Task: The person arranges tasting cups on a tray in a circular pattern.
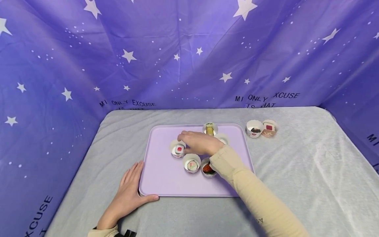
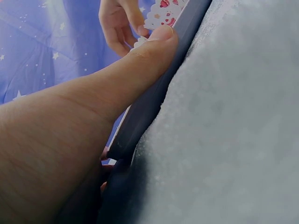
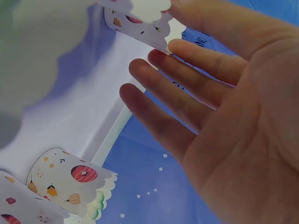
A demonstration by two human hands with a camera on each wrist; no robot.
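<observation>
My left hand (image 1: 128, 191) rests at the near left corner of a lilac tray (image 1: 165, 181), its fingers along the left side and its thumb against the front edge. Over the tray's middle is my right hand (image 1: 199, 143), beside a paper cup (image 1: 177, 154) holding a white toy sushi piece with a red centre. In the right wrist view its fingers (image 3: 161, 91) are extended, close to a patterned cup (image 3: 140, 29). Below that hand stand a cup with a sushi roll (image 1: 191, 164) and a cup with an orange-red-topped piece (image 1: 208, 168).
At the tray's far side stands a cup with a yellow piece (image 1: 210, 129). Another cup (image 1: 222, 138) is partly hidden behind my right wrist. Two more cups, one with a dark piece (image 1: 255, 130) and one with a red-centred piece (image 1: 269, 127), stand on the grey cloth right of the tray.
</observation>
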